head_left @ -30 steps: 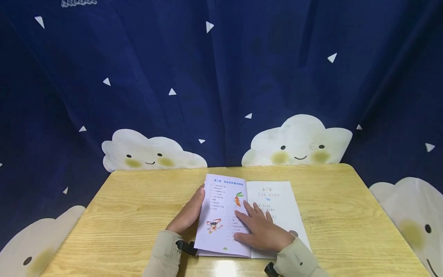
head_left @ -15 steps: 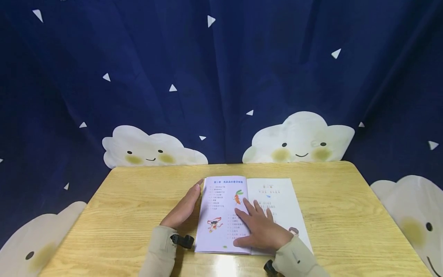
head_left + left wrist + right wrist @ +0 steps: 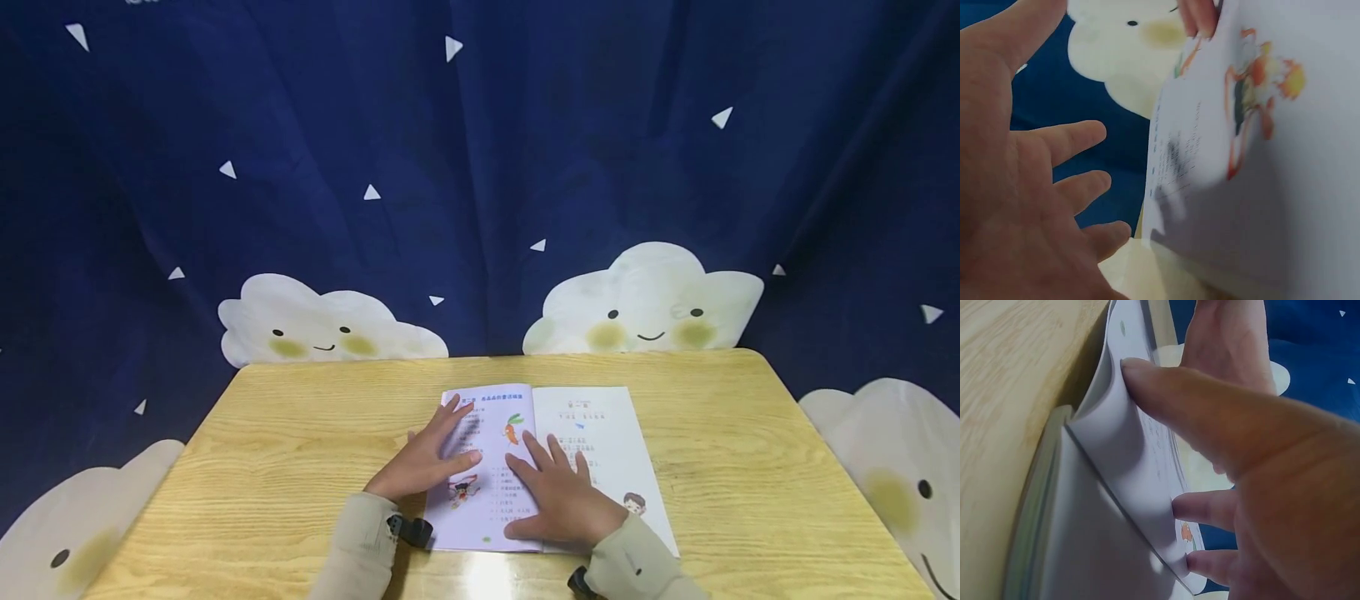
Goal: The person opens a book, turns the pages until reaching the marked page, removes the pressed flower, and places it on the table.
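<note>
An open booklet (image 3: 652, 467) lies on the table, its left page tinted lilac with a carrot drawing (image 3: 512, 431) and lines of print. Spread wide, my left hand (image 3: 420, 462) is over the outer part of that page; the left wrist view shows its fingers apart from the paper (image 3: 1329, 156). My right hand (image 3: 566, 500) rests across the fold, fingers straight and spread. In the right wrist view its thumb (image 3: 1154, 384) and fingertips touch the left page, which bulges near the fold. Part of the right page is hidden beneath this hand.
The pale wooden table (image 3: 750, 467) extends on both sides of the booklet. A dark blue curtain (image 3: 337, 125) with white clouds and triangles hangs behind it. Black wrist straps (image 3: 414, 531) sit at the sleeve cuffs.
The left page, raised a second ago with my left hand at its outer edge, has come down. My left hand moved off the edge, then rightward over the page. My right hand stays nearly still.
</note>
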Demonstrator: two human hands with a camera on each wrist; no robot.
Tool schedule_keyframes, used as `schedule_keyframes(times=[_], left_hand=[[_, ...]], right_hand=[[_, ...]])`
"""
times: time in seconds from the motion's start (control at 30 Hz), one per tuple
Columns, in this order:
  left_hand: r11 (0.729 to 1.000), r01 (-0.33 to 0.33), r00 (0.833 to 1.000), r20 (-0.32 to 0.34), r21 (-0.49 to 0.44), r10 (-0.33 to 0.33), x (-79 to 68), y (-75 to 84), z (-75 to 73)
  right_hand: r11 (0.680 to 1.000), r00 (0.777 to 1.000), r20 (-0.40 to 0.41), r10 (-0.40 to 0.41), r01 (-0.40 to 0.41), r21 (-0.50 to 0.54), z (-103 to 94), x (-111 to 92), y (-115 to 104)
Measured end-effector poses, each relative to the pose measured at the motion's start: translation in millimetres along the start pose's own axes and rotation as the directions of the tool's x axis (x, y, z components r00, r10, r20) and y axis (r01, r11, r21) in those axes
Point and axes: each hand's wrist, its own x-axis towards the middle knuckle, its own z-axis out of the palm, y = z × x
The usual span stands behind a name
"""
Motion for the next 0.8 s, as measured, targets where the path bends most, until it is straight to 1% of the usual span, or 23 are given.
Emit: schedule_keyframes(times=[0.3, 0.47, 0.6, 0.8], left_hand=[[0.997, -0.023, 0.999, 0.045, 0.069, 0.020, 2.4, -0.3, 11.2], [0.993, -0.003, 0.998, 0.055, 0.116, -0.003, 3.3, -2.4, 17.6], [0.992, -0.006, 0.998, 0.069, 0.129, -0.003, 2.7, -3.0, 19.0], [0.988, -0.030, 0.996, 0.086, 0.151, 0.017, 3.2, -4.6, 19.7]], right_hand=[[0.999, 1.000, -0.006, -0.022, 0.022, -0.038, 0.4, -0.4, 0.2], [0.999, 1.000, -0.003, -0.029, 0.029, -0.040, 0.3, -1.4, 0.2], [0.998, 1.000, -0.003, -0.030, 0.030, -0.048, 0.5, -1.4, 0.3], [0.998, 0.999, -0.008, -0.032, 0.032, -0.045, 0.3, -1.6, 1.3]])
